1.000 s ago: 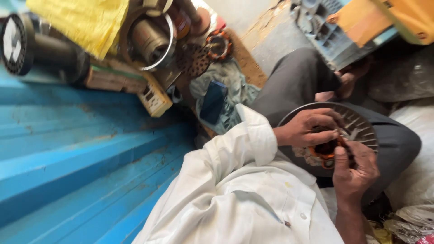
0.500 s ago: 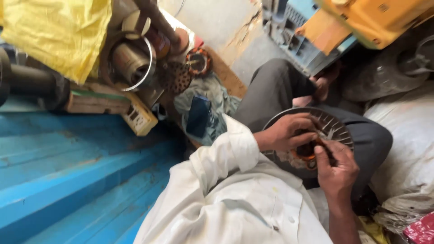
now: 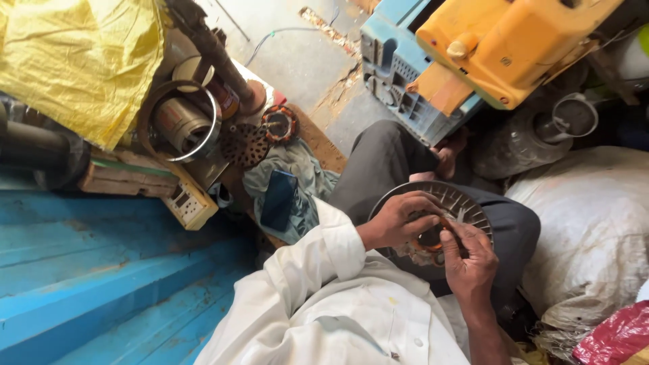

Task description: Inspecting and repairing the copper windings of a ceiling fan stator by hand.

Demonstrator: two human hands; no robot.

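Observation:
A round finned metal motor part (image 3: 466, 203) with copper windings at its centre rests on my lap. My left hand (image 3: 395, 222) grips its near rim and covers part of the windings. My right hand (image 3: 468, 257) pinches at the copper coil in the middle, fingers closed on the wire. Whether a tool is in that hand is hidden. White sleeves cover my arms.
A dark phone (image 3: 278, 199) lies on a grey cloth (image 3: 301, 169) by my knee. Motor parts (image 3: 182, 125), a yellow sack (image 3: 74, 61), a white socket box (image 3: 189, 206), a blue crate (image 3: 399, 67) under a yellow jerrycan (image 3: 514, 40) and a white sack (image 3: 595, 223) surround me. Blue boards (image 3: 101, 284) lie left.
The view has shifted, so the scene sits further left and lower in frame. Both hands stay on the motor part, with the right hand's fingers working slightly at the coil.

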